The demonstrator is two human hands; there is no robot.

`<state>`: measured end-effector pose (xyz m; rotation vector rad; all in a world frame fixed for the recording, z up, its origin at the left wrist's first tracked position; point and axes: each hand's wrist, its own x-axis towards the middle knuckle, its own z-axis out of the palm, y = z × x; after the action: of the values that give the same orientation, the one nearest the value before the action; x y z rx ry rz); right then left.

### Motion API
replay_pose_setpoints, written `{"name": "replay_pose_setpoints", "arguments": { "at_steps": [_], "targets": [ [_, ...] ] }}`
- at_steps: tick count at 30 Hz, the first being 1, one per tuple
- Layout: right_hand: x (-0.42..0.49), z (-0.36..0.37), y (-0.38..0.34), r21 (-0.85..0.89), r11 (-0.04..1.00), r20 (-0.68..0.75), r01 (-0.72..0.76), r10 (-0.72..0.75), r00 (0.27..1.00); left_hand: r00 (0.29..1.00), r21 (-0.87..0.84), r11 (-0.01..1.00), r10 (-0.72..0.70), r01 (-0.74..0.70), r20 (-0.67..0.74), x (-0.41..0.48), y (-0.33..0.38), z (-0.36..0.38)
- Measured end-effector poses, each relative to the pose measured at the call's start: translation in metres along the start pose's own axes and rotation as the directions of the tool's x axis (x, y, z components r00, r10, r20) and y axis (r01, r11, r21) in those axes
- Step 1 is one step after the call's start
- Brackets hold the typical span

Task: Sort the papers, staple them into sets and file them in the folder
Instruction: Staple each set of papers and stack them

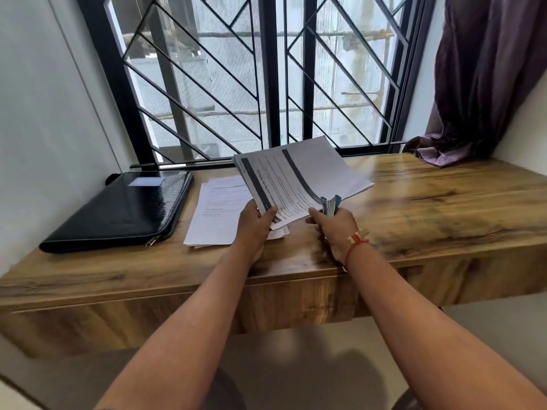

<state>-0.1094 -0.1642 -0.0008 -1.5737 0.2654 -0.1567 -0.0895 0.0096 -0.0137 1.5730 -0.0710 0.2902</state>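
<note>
Left hand (254, 223) pinches the floppy, fanned sheaf of white printed papers (299, 180) at its near corner — right hand (333, 229) squeezes the small blue stapler (331, 205) there — light stuff, sags easily.

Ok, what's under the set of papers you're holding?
A loose pile of printed sheets lies flat on the wooden desk beneath it. The held set and left hand cover the pile's right edge, so anything there is hidden.
</note>
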Motion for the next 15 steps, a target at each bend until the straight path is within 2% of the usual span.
{"name": "replay_pose_setpoints", "arguments": {
  "at_steps": [4, 7, 9, 12, 15],
  "targets": [
    [-0.014, -0.008, -0.01, -0.02, 0.991, 0.169, -0.134, 0.135, 0.976, 1.0, -0.007, 1.0, 0.0, 0.0, -0.025, 0.003, 0.0, 0.0],
    [-0.027, -0.01, -0.018, 0.009, 0.962, 0.32, -0.274, 0.257, 0.912, 1.0, 0.02, 1.0, 0.012, -0.011, -0.027, 0.004, -0.001, 0.0],
    [-0.032, -0.008, -0.02, -0.045, 0.949, 0.392, -0.313, 0.305, 0.868, 1.0, 0.035, 0.999, 0.022, -0.021, -0.017, 0.004, -0.002, 0.0],
    [-0.035, -0.003, -0.022, -0.152, 0.938, 0.426, -0.313, 0.348, 0.835, 1.0, 0.062, 0.998, 0.023, -0.022, -0.018, 0.003, -0.002, 0.0],
    [-0.035, 0.003, -0.025, -0.164, 0.932, 0.406, -0.325, 0.364, 0.838, 0.999, 0.082, 0.996, 0.03, -0.029, -0.014, 0.001, -0.001, 0.0]
  ]
}}
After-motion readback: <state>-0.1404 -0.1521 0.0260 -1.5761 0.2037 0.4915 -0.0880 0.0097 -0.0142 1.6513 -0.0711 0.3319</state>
